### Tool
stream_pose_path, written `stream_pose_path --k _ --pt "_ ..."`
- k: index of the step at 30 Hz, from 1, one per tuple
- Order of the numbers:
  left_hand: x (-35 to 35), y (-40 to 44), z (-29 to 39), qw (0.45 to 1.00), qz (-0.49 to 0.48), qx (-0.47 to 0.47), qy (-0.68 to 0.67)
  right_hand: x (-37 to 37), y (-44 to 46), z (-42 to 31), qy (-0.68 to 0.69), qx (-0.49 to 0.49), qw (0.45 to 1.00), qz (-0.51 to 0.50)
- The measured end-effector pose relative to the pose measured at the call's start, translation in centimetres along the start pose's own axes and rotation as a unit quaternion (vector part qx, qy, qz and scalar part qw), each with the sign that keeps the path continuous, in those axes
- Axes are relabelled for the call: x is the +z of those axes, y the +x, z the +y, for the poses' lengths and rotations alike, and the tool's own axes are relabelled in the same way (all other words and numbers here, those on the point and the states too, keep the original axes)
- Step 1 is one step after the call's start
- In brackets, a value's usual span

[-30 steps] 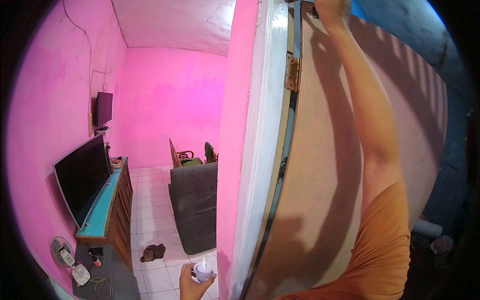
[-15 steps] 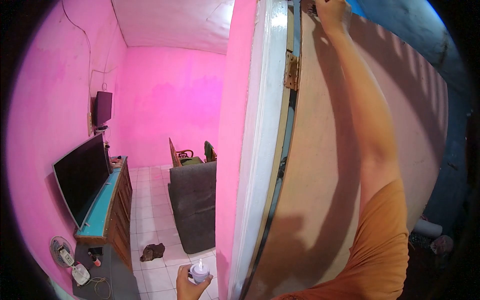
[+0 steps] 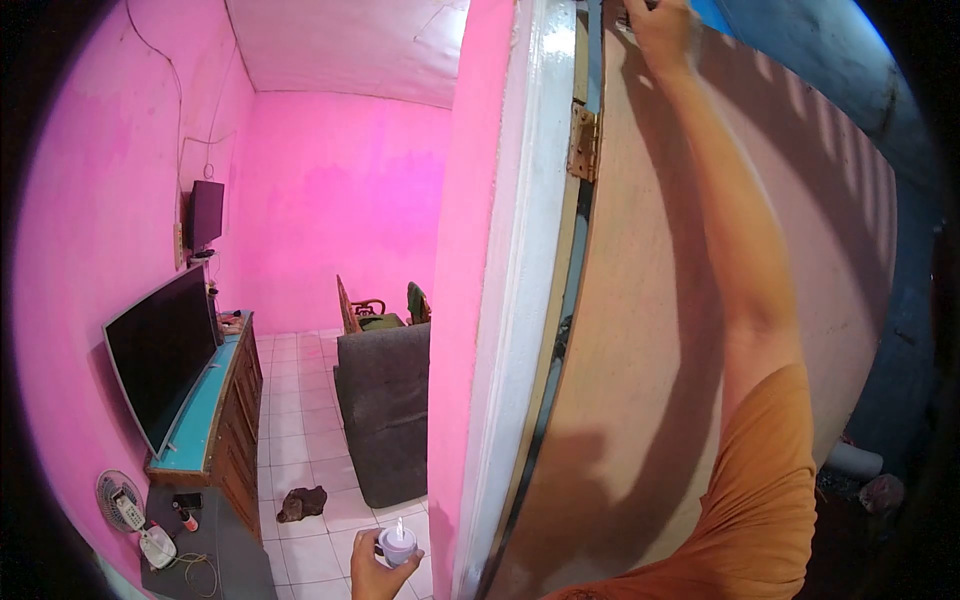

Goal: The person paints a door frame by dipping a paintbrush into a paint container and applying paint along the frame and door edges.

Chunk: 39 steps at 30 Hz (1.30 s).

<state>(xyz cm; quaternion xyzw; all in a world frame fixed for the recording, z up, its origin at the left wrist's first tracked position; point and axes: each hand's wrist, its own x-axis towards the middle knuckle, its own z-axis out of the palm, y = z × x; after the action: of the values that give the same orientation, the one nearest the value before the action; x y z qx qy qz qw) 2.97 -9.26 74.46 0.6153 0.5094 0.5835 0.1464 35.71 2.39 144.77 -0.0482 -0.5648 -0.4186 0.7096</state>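
My left hand (image 3: 378, 570) is low in the view, its fingers wrapped round a small pale container (image 3: 398, 541) with a white pointed nozzle on top. My right arm reaches up along a brown wooden door (image 3: 640, 400). At the top edge, my right hand (image 3: 668, 35) is closed, its fingertips partly cut off by the frame. It is beside a metal fitting near the door's upper corner; what it grips, if anything, is hidden. Below it, a worn metal hinge (image 3: 584, 143) joins the door to the white frame (image 3: 530, 200).
Beyond the pink wall edge (image 3: 465, 300) lies a room with a dark sofa (image 3: 385, 415) and wooden chairs. A television (image 3: 165, 360) stands on a blue-topped cabinet (image 3: 235, 400) at left. A fan (image 3: 122, 503) stands nearby. A dark cloth-like thing (image 3: 302, 504) lies on the tiles.
My right hand has shifted slightly up and its fingers have moved a little. My left hand, with the container, is almost in the same place. The view has moved slightly.
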Motion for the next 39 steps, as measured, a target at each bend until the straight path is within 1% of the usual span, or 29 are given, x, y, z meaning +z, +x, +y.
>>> stream_pose_path --k 2,3,5,6,8,9,11,12,14,15,17,18,20,23,26,30,32,33,35,36,38,39 --pt "0.2 0.0 -0.3 1.000 0.002 0.004 0.007 1.0 -0.4 0.2 -0.058 -0.016 0.998 0.011" --pt "0.2 0.0 -0.1 1.000 0.002 0.005 0.007 1.5 0.1 1.5 -0.058 -0.016 0.998 0.011" --pt "0.0 0.1 0.2 1.000 -0.001 -0.008 0.007 2.7 1.5 4.5 -0.009 -0.067 0.997 0.048" --pt "0.0 0.1 0.1 1.000 -0.001 -0.008 0.007 2.0 1.1 3.0 -0.008 -0.067 0.997 0.049" --pt "0.2 0.1 -0.1 1.000 0.006 0.000 0.001 -0.5 0.0 -1.9 -0.086 -0.028 0.995 0.044" --pt "0.2 0.1 -0.1 1.000 0.007 0.001 -0.001 -0.6 0.0 -1.8 -0.086 -0.030 0.995 0.043" --pt "0.0 0.1 -0.1 1.000 -0.005 -0.005 -0.001 -1.0 -0.3 -1.6 -0.123 -0.021 0.992 0.008" --pt "0.0 0.1 -0.1 1.000 -0.006 -0.004 0.000 -0.7 -0.2 -0.4 -0.124 -0.020 0.992 0.008" --pt "0.1 0.1 -0.3 1.000 -0.008 -0.003 -0.002 0.2 0.8 2.3 -0.037 -0.038 0.998 0.014" --pt "0.1 0.1 -0.4 1.000 -0.008 -0.003 -0.001 -0.1 0.9 2.0 -0.037 -0.038 0.998 0.014" --pt "0.1 0.1 -0.7 1.000 -0.004 0.010 0.006 -1.1 1.7 1.3 -0.081 -0.087 0.989 0.090" --pt "0.1 0.0 -0.7 1.000 -0.006 0.010 0.005 -1.8 1.8 0.6 -0.083 -0.087 0.989 0.089" --pt "0.1 -0.1 -0.6 1.000 -0.007 0.007 0.014 -3.3 1.6 -0.7 -0.142 -0.063 0.986 0.063" --pt "0.2 -0.1 -0.6 1.000 -0.014 -0.001 0.006 -2.5 1.7 1.4 -0.117 -0.058 0.991 0.038" --pt "0.1 0.0 -0.1 1.000 -0.018 -0.010 0.007 -1.7 1.8 1.6 -0.116 -0.066 0.989 0.064" --pt "0.0 -0.2 0.0 1.000 -0.020 -0.003 -0.001 -3.9 2.1 -0.3 -0.141 -0.081 0.982 0.092" --pt "0.0 -0.3 -0.1 1.000 -0.018 -0.004 0.006 -4.8 1.5 -2.0 -0.169 -0.029 0.982 0.083" --pt "0.0 -0.4 -0.2 1.000 -0.018 -0.004 0.006 -4.6 1.5 -1.7 -0.169 -0.028 0.982 0.083" --pt "0.0 -0.5 -0.3 1.000 -0.017 -0.005 -0.001 -4.0 1.3 -1.2 -0.168 -0.063 0.982 0.051" --pt "0.1 -0.5 -0.4 1.000 -0.017 -0.005 0.000 -3.5 1.6 -0.5 -0.168 -0.062 0.982 0.052" --pt "0.1 -0.5 -0.6 1.000 -0.013 -0.003 -0.002 -2.6 2.3 0.6 -0.101 -0.093 0.987 0.084" --pt "0.2 -0.5 -0.6 1.000 -0.012 -0.002 -0.001 -2.9 2.3 0.3 -0.101 -0.092 0.987 0.085"
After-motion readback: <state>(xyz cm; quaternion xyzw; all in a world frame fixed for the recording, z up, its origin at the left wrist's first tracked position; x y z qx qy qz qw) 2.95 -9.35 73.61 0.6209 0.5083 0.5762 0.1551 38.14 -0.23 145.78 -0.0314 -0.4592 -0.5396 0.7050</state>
